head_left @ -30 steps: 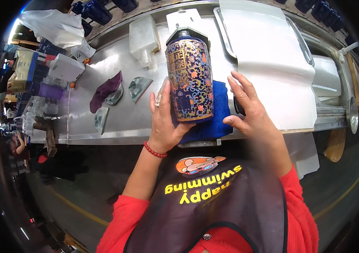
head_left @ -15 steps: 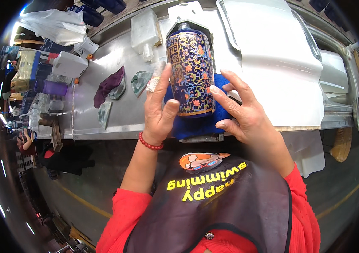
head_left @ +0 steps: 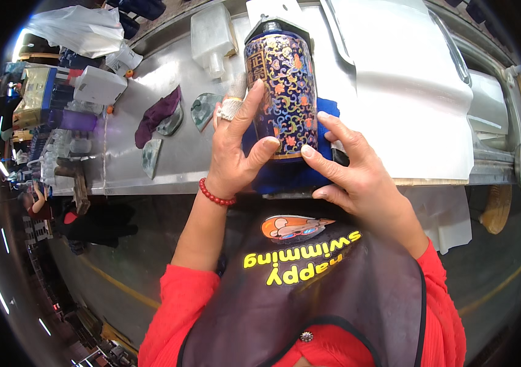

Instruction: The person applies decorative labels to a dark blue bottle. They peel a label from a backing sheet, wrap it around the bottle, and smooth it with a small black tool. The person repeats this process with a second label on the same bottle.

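A dark blue bottle [head_left: 291, 92] with a colourful floral wrap and a gold panel lies in front of me, its neck pointing away. Its near end rests over a blue cloth [head_left: 300, 178]. Along the bottle's left side lies my left hand [head_left: 236, 147], fingers stretched out and thumb at the lower edge; white tape wraps one finger. On the right, my right hand [head_left: 361, 168] has its fingers spread, with the index fingertip at the bottle's lower right edge. The bottle's underside is hidden.
A clear glass bottle [head_left: 213, 43] lies on the metal table [head_left: 175, 159], near a purple cloth [head_left: 158, 116] and green-white curved pieces [head_left: 204, 110]. White sheets [head_left: 410, 110] cover the right side. White boxes [head_left: 99, 85] and more bottles stand far left.
My left thumb has moved right onto the bottle's lower edge. The right index fingertip has slid down toward the bottle's near end. The whole view has shifted slightly.
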The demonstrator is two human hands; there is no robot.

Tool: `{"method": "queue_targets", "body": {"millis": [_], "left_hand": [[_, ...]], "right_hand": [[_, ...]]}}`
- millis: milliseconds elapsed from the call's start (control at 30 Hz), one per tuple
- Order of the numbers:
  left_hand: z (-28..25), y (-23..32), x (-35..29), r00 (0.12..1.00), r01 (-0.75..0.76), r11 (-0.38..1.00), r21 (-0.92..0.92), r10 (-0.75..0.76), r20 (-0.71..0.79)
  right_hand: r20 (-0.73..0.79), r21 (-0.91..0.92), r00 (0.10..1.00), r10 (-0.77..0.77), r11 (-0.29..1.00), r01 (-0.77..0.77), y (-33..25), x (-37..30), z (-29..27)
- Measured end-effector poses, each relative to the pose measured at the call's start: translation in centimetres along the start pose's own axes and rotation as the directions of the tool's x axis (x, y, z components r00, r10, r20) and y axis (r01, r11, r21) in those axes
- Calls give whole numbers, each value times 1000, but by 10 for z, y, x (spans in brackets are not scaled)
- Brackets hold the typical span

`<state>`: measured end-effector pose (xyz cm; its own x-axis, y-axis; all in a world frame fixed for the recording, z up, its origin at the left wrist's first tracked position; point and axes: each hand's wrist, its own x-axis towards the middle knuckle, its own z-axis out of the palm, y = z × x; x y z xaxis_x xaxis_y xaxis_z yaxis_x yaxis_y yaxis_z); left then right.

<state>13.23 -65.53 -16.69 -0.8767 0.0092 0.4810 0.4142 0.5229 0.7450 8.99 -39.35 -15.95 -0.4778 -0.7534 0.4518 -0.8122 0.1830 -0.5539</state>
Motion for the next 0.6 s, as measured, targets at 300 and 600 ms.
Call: {"method": "queue_targets", "body": {"millis": [300,600], "left_hand": [[-4,-4,1,999,-25,998,52,22,46],[-7,-5,4,996,-51,997,63,46,71]], "right_hand": [[-46,40,998,42,998,-40,5,1,3],[-18,57,999,26,998,-25,6,-1,-4]]}}
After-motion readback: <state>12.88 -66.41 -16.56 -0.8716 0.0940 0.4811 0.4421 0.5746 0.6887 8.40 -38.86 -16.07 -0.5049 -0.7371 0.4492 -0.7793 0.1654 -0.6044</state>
